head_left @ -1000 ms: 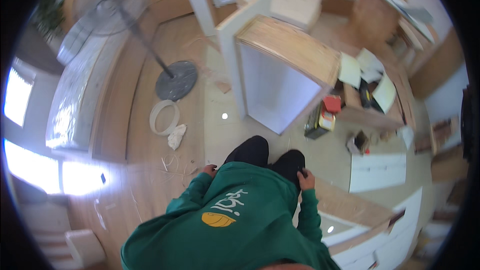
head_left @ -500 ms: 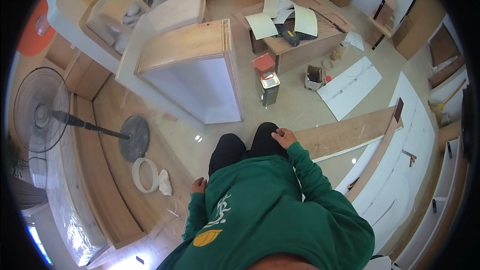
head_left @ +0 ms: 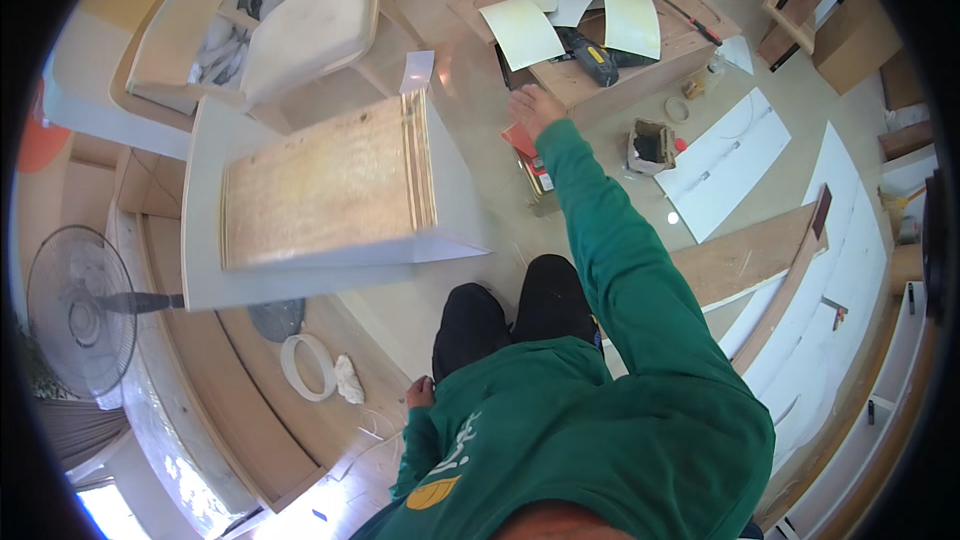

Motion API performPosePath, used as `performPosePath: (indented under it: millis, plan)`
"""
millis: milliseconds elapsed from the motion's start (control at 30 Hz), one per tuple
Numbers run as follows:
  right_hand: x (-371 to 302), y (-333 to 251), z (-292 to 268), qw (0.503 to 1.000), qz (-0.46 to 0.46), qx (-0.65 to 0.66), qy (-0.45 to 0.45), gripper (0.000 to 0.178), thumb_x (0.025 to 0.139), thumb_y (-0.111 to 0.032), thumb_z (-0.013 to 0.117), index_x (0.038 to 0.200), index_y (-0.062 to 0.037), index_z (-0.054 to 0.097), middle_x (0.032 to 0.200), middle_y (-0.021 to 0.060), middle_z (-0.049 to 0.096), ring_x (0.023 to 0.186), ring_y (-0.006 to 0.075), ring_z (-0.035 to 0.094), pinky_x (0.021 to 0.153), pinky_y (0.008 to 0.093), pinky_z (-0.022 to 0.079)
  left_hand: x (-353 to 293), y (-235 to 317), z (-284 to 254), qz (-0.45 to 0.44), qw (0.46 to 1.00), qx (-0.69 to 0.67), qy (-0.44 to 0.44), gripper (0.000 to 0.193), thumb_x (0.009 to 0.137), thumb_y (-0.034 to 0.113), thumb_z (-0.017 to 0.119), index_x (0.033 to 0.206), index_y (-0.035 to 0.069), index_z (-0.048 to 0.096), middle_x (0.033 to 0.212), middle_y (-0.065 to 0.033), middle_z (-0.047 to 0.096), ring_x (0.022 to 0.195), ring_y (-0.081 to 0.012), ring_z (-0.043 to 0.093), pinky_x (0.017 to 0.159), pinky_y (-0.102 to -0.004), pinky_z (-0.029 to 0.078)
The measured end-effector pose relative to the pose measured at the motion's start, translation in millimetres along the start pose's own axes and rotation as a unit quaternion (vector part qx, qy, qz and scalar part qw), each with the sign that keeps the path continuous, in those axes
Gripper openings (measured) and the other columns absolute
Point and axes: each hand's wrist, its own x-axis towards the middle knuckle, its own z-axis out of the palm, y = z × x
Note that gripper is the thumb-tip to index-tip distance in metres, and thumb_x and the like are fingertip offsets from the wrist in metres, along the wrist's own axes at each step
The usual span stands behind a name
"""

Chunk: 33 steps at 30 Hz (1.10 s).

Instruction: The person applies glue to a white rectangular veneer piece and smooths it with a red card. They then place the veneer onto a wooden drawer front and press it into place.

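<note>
My right arm is stretched forward. My right hand (head_left: pixel 537 110) is above the tin (head_left: pixel 540 180) with a red piece (head_left: pixel 519 140) on top, its fingers extended and nothing visible in them. Whether it touches the red piece I cannot tell. The forearm covers part of the tin. My left hand (head_left: pixel 420 393) hangs low beside my left thigh, with its fingers mostly hidden. Ahead to the left stands a box-shaped plywood cabinet (head_left: pixel 320 185) with layered edges and white panels.
A low wooden table (head_left: pixel 570 80) at the far side carries curved pale sheets (head_left: pixel 632 20) and a black-and-yellow power tool (head_left: pixel 590 55). White marbled panels (head_left: pixel 725 165) and a long board (head_left: pixel 745 255) lie at right. A standing fan (head_left: pixel 80 310) and white ring (head_left: pixel 308 368) are at left.
My right hand has left my thigh and reached forward over the tin. The view has shifted, and the cabinet now shows more of its plywood top. My left hand stays low at my side.
</note>
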Motion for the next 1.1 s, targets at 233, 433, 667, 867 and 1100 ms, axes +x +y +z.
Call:
performPosePath:
  millis: [233, 433, 667, 867, 1100]
  plan:
    - [104.3, 31.9, 18.3, 0.981, -0.006, 0.175, 0.089, 0.052, 0.098, -0.021, 0.047, 0.141, 0.0026, 0.029, 0.144, 0.0215, 0.039, 0.128, 0.0363, 0.045, 0.103, 0.0501, 0.040, -12.0, -4.6, -19.6, -0.115, 0.992, 0.001, -0.054, 0.039, 0.091, 0.033, 0.057, 0.108, 0.000, 0.069, 0.083, -0.0149, 0.071, 0.070, -0.0210, 0.067, 0.068, -0.0352, 0.054]
    - [124.9, 38.1, 37.3, 0.967, -0.090, 0.182, 0.153, 0.038, 0.099, -0.023, 0.047, 0.130, -0.0015, 0.043, 0.127, 0.0118, 0.055, 0.110, 0.0270, 0.057, 0.090, 0.0492, 0.047, -6.8, -15.9, -29.9, -0.090, 0.994, 0.033, -0.055, 0.039, 0.092, 0.030, 0.058, 0.111, -0.002, 0.068, 0.090, -0.0133, 0.071, 0.074, -0.0208, 0.068, 0.070, -0.0358, 0.056]
    - [106.2, -4.3, 49.9, 0.975, -0.150, 0.115, 0.119, 0.033, 0.097, -0.013, 0.051, 0.127, 0.0008, 0.045, 0.114, 0.0129, 0.055, 0.097, 0.0258, 0.062, 0.083, 0.0389, 0.053, 8.3, 21.0, -29.6, -0.131, 0.984, -0.115, -0.044, 0.041, 0.091, 0.023, 0.061, 0.119, -0.007, 0.061, 0.095, -0.0162, 0.070, 0.078, -0.0212, 0.068, 0.070, -0.0330, 0.056]
    - [63.5, -74.3, 87.6, 0.914, -0.345, -0.149, 0.154, 0.017, 0.085, -0.008, 0.059, 0.086, 0.0070, 0.066, 0.069, 0.0089, 0.065, 0.068, 0.0198, 0.066, 0.061, 0.0288, 0.054, 0.4, 9.5, -34.8, -0.040, 0.999, 0.010, -0.030, 0.040, 0.087, 0.024, 0.066, 0.117, -0.002, 0.064, 0.100, -0.0179, 0.071, 0.085, -0.0229, 0.070, 0.078, -0.0346, 0.055]
    - [-97.7, -149.7, 144.4, 0.844, -0.489, -0.219, -0.018, 0.022, 0.088, -0.010, 0.059, 0.100, 0.0073, 0.065, 0.084, 0.0137, 0.068, 0.073, 0.0199, 0.069, 0.065, 0.0296, 0.057, -10.6, 1.6, -17.9, 0.057, 0.995, -0.081, 0.007, 0.045, 0.084, 0.024, 0.070, 0.121, 0.000, 0.062, 0.109, -0.0186, 0.068, 0.097, -0.0282, 0.068, 0.088, -0.0375, 0.053]
